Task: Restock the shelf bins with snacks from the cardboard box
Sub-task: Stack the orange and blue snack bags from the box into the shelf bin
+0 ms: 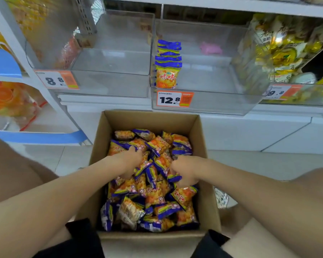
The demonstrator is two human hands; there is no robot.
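Both your hands were down in the cardboard box: your left hand and right hand each had fingers clenched around snack packets. Above, the middle shelf bin held one row of them.

A shop aisle: orange-and-white paper price tags are hanging on clear plastic shelf bins holding packaged snacks.
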